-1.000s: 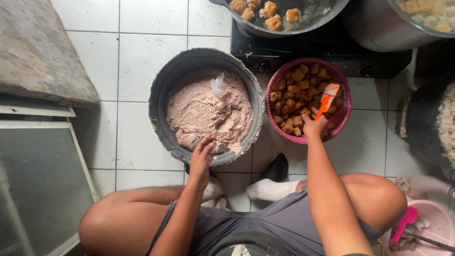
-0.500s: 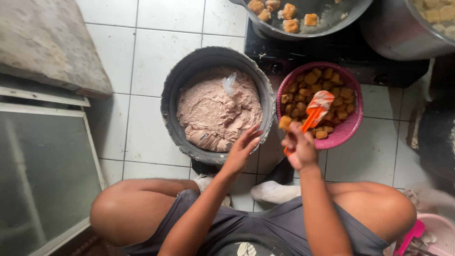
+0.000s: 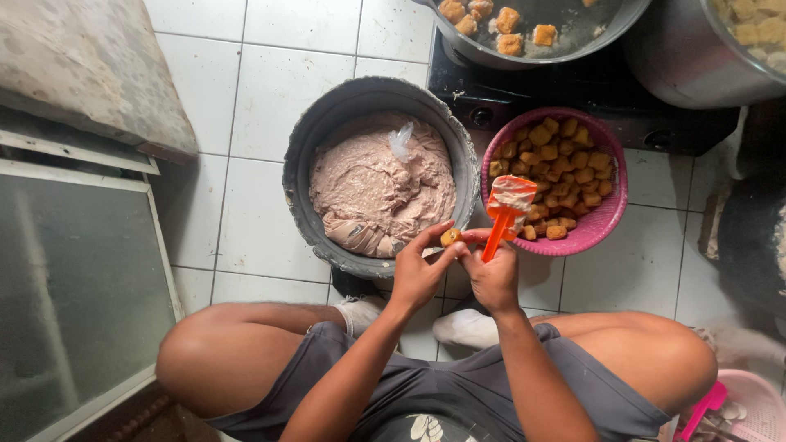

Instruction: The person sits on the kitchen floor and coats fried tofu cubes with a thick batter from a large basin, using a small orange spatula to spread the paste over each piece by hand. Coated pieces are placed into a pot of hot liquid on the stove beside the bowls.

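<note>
I squat on a white tiled floor. A grey basin [image 3: 299, 176] of pinkish paste [image 3: 377, 184] stands in front of me. Beside it on the right is a pink colander [image 3: 610, 213] full of fried tofu cubes [image 3: 561, 164]. My left hand [image 3: 417, 274] pinches one small tofu piece [image 3: 450, 237] at the basin's near rim. My right hand [image 3: 491, 274] touches the same piece and grips an orange spatula [image 3: 506, 209] whose blade carries a dab of paste.
A black stove [image 3: 589, 90] at the top carries a pan [image 3: 540, 29] with frying cubes. A large metal pot [image 3: 704, 57] stands at the top right. A stone slab [image 3: 82, 74] and a glass panel [image 3: 74, 278] lie at left. A pink basket [image 3: 749, 401] sits at bottom right.
My left hand left the paste and came to the right hand. My right hand drew back from the colander with the spatula, and both hands now meet on one tofu piece.
</note>
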